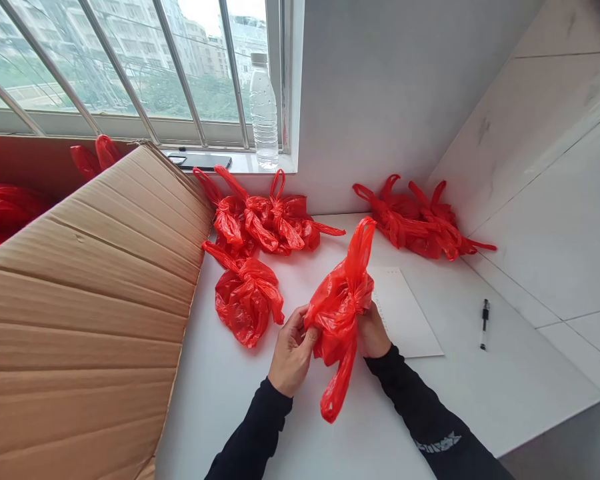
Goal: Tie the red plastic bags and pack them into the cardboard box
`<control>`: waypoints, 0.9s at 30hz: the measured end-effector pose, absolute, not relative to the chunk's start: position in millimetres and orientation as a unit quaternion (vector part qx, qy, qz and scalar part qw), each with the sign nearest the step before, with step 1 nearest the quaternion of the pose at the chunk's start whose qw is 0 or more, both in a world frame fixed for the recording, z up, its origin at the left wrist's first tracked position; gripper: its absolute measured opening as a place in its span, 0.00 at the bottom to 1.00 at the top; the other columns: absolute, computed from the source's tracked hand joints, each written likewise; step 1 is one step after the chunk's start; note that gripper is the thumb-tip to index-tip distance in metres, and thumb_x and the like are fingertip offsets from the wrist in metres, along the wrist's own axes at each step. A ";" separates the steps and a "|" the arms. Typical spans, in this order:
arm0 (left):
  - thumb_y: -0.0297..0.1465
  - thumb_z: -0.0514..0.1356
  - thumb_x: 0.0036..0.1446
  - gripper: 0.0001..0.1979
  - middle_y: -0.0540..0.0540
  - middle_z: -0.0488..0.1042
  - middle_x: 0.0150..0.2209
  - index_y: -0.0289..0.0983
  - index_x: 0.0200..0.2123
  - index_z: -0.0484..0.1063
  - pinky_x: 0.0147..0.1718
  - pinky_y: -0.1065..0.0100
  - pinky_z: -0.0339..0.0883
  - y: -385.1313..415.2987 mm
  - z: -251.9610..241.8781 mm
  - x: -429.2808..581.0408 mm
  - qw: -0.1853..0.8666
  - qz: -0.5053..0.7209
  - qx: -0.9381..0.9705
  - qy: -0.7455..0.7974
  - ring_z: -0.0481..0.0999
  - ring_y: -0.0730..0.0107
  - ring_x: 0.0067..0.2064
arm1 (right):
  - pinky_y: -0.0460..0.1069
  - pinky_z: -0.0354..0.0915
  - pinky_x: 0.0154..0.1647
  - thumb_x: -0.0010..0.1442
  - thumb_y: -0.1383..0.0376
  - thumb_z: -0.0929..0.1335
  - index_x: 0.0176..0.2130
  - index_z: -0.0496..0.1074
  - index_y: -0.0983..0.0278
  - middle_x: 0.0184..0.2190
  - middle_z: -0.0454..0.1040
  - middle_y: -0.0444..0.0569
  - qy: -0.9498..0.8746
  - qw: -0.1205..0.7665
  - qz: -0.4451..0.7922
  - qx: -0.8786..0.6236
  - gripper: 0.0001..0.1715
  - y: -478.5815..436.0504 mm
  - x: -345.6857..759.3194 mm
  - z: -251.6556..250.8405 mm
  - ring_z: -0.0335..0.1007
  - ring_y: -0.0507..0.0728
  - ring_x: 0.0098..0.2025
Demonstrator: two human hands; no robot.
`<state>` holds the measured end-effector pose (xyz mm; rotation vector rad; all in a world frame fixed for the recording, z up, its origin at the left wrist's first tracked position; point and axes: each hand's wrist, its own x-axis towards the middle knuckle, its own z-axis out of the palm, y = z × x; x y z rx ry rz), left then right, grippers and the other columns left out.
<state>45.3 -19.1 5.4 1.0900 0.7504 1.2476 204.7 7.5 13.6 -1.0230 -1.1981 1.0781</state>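
Note:
Between my hands, above the white table, is a knotted red plastic bag with one handle loop up and the other hanging down. My left hand pinches its left side, thumb in front. My right hand supports the right side; its fingers are mostly hidden behind the bag. Left of it on the table lies another tied red bag. Several more tied red bags are bunched behind, by the wall. What the bags contain cannot be made out.
A large cardboard box with red bags inside stands at the left. More red bags lie at the back right. A notepad and a pen rest on the table. A water bottle and phone occupy the windowsill.

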 end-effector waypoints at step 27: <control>0.38 0.61 0.58 0.15 0.45 0.79 0.41 0.37 0.45 0.75 0.39 0.68 0.67 -17.2 3.8 44.8 0.604 0.548 0.443 0.371 0.76 0.63 0.41 | 0.55 0.69 0.43 0.53 0.61 0.73 0.35 0.74 0.61 0.35 0.78 0.48 -0.518 0.572 0.472 -0.425 0.08 7.9 204.8 13.4 0.72 0.61 0.38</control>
